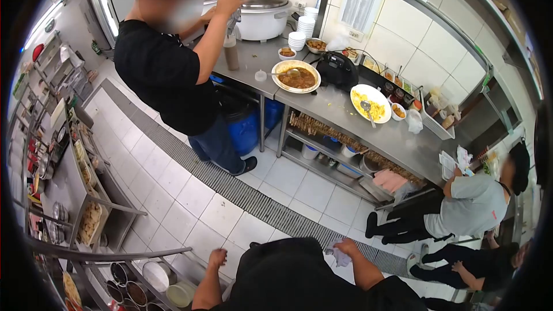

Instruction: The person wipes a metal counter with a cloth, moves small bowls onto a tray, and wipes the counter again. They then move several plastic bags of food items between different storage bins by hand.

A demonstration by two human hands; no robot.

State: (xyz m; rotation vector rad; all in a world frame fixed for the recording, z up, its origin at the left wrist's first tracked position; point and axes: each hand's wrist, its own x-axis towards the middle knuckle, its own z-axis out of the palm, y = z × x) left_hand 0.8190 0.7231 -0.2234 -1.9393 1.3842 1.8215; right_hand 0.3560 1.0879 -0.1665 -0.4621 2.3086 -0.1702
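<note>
My left hand (218, 258) hangs at my side, low in the head view, with its fingers loosely curled in and nothing seen in them. Close by are the pale floor tiles and a curved metal rail (144, 253). On the other side of my black shirt, my right hand (347, 247) is closed on a crumpled whitish cloth (341, 257), which hangs down from the fingers. Both hands are apart from the steel counter (340, 116). There, a plate of brown stew (296, 76) with a spoon and a white dish of yellow food (370, 104) with a spoon stand.
A co-worker in black (164, 69) holds a bottle (231, 52) near the white cookers (262, 16). Another person in grey (473, 204) stands at the counter's right end. A floor drain grate (230, 193) crosses the tiles. Food pots (158, 275) stand at lower left.
</note>
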